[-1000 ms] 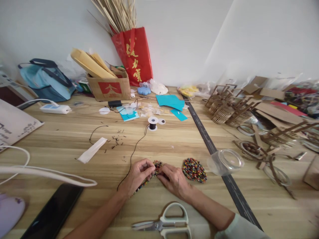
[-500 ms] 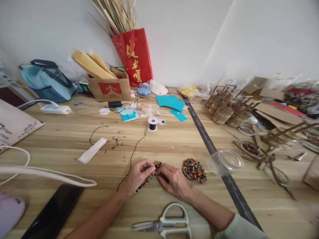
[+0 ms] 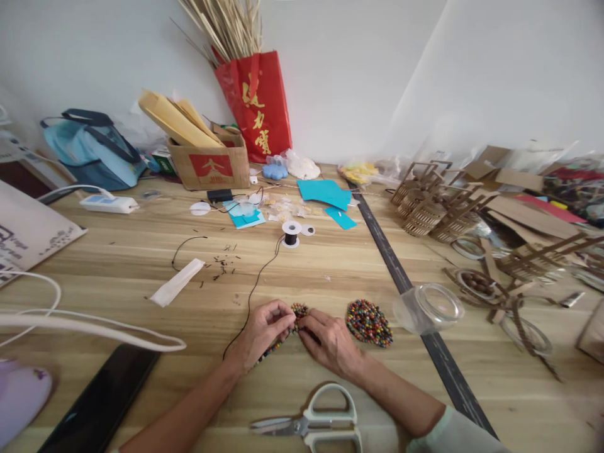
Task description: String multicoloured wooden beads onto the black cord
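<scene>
My left hand (image 3: 265, 330) pinches a strand of small multicoloured beads (image 3: 269, 352) between thumb and fingertips; part of the strand shows below the palm. Facing it, my right hand (image 3: 333, 340) has its fingers curled closed on the same strand, close to the left fingertips. More beads (image 3: 299, 309) show just beyond where the hands meet. The exact grip points are hidden by the fingers. A black cord (image 3: 255, 283) runs from a white spool (image 3: 291, 234) down to my left wrist. To the right of my right hand lies a coiled heap of beads (image 3: 369, 323).
White-handled scissors (image 3: 330, 417) lie near the front edge. A clear plastic tub (image 3: 428, 308) stands right of the bead heap. A black phone (image 3: 99, 402) and white cables (image 3: 94, 326) are at left, woven baskets (image 3: 425, 207) at right. Dark scraps (image 3: 224, 264) lie scattered beyond my left hand.
The whole view has shifted slightly. Both hands stay together on the bead strand, with barely any movement of the fingers.
</scene>
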